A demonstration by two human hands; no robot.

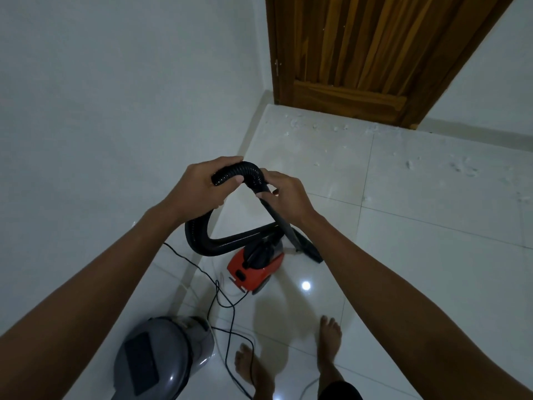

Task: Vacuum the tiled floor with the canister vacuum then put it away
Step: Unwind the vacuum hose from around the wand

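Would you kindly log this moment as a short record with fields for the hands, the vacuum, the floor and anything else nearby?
left hand: left hand grips the bend of the black corrugated hose
right hand: right hand holds the black wand just below the hose
vacuum: red canister vacuum on the floor, by the wall
nozzle: floor nozzle resting on the tiles beside the canister
cord: black power cord looped loosely between canister and feet
floor: white debris scattered near the wooden door
other: grey appliance at lower left
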